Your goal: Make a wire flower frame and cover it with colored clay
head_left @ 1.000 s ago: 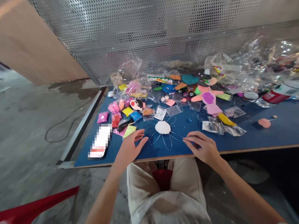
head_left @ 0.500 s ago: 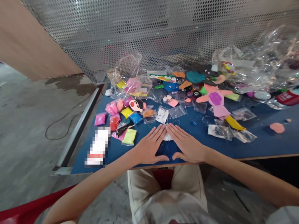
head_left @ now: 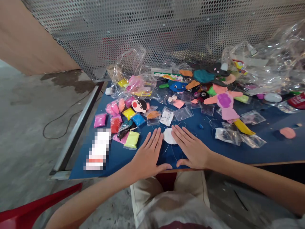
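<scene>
— How are the left hand (head_left: 149, 152) and the right hand (head_left: 193, 149)?
— Both are spread flat over the bench (head_left: 238, 155), palms down, with straight fingers, and the thumbs point toward each other. They are released; neither one grasps anything.
— And the white disc (head_left: 168, 136), where is it?
— It lies on the bench, between the fingertips of both hands. The right fingers cover its right side. The left fingertips are just beside its left edge; whether they touch it, I cannot tell.
— How does it look?
— It is flat, plain and roundish, with a slightly uneven edge. Thin loops (head_left: 174, 154) go out around it, like outlines of petals, and the hands partly hide them.
— What is near?
— Just beyond the fingertips is a white packet (head_left: 167, 117) with dark marks. To the left of the left hand lies a pale yellow packet (head_left: 132, 140).
</scene>
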Motion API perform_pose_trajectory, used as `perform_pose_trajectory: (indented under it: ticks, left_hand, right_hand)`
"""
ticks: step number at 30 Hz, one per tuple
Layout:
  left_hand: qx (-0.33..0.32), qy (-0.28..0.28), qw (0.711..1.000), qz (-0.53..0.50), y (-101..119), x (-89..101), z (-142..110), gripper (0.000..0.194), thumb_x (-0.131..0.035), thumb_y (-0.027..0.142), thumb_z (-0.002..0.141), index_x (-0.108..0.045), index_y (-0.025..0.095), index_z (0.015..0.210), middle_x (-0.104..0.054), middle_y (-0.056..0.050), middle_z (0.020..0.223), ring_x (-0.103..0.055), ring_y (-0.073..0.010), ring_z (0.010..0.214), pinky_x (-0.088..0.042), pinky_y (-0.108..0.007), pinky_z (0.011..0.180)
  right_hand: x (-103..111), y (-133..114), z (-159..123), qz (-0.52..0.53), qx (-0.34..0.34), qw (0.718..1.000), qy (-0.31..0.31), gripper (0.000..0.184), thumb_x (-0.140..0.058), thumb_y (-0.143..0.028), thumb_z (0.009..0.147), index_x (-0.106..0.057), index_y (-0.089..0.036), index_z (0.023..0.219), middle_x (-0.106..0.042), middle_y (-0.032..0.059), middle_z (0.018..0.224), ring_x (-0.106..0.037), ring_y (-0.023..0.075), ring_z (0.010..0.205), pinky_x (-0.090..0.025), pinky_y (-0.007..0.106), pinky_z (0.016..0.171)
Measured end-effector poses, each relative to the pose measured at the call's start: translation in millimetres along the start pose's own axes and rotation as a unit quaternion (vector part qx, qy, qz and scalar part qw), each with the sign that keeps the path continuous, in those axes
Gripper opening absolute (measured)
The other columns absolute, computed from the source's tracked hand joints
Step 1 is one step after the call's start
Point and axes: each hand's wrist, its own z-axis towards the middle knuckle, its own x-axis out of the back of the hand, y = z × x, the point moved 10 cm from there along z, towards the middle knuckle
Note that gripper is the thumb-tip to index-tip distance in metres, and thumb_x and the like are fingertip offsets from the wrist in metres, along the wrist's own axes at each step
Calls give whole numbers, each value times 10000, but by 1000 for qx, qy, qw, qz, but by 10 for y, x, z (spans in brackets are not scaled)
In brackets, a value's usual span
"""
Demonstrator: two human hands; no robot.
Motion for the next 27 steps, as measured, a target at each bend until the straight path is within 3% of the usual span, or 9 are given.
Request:
perform_pose_trajectory:
  ticks: [4, 10, 16, 19, 22, 27]
  left_hand:
    - [23, -11, 1000, -3, -18, -71, -82, 1117, -362, 822, 939, -113, 13, 1667, -231, -293, 1700, -219, -392, 1608, -220, -541, 1293]
    - [27, 9, 999, -25, -10, -102, 29, 1124, -414, 842, 906, -181, 51, 1669, -240, -236, 1719, -228, -380, 1610, -184, -532, 1304]
    - [39, 36, 998, -28, -10, -60, -3, 1167, -431, 860, 886, -156, 43, 1672, -258, -254, 1707, -247, -377, 1605, -199, -535, 1302]
    - [48, 58, 997, -22, -2, -36, -41, 1127, -434, 817, 919, -176, 7, 1659, -274, -281, 1691, -236, -385, 1605, -192, -542, 1306]
    - [50, 60, 997, -23, 14, -48, -46, 1072, -429, 778, 942, -209, 5, 1652, -301, -280, 1681, -243, -395, 1600, -205, -560, 1302]
    - [46, 40, 998, -35, 9, -94, -12, 1067, -416, 776, 939, -250, -16, 1634, -292, -293, 1679, -224, -404, 1604, -208, -569, 1302]
  right_hand:
    - [-39, 13, -6, -10, -25, 1000, -9, 1289, -473, -826, 888, 170, -3, 1644, -314, 337, 1644, -345, 459, 1541, -444, 643, 1184]
    - [-143, -8, -30, 3, -39, 999, -21, 1241, -501, -775, 917, 144, -13, 1654, -321, 317, 1656, -343, 447, 1548, -433, 646, 1189]
    - [-7, 31, 30, 21, -36, 999, -15, 1197, -544, -738, 926, 100, -61, 1675, -346, 287, 1654, -371, 425, 1540, -411, 620, 1214]
    - [71, -24, 176, 28, -5, 1000, -10, 1175, -570, -726, 923, 4, -39, 1684, -256, 280, 1693, -267, 414, 1587, -342, 596, 1266]
    - [-8, -174, 311, 71, 67, 995, -32, 1163, -582, -757, 898, -149, 1, 1667, -272, 292, 1684, -275, 406, 1587, -314, 553, 1288]
    - [-215, -170, 356, 106, 62, 991, -58, 1105, -533, -756, 926, -225, 26, 1643, -309, 309, 1666, -294, 415, 1580, -319, 571, 1276]
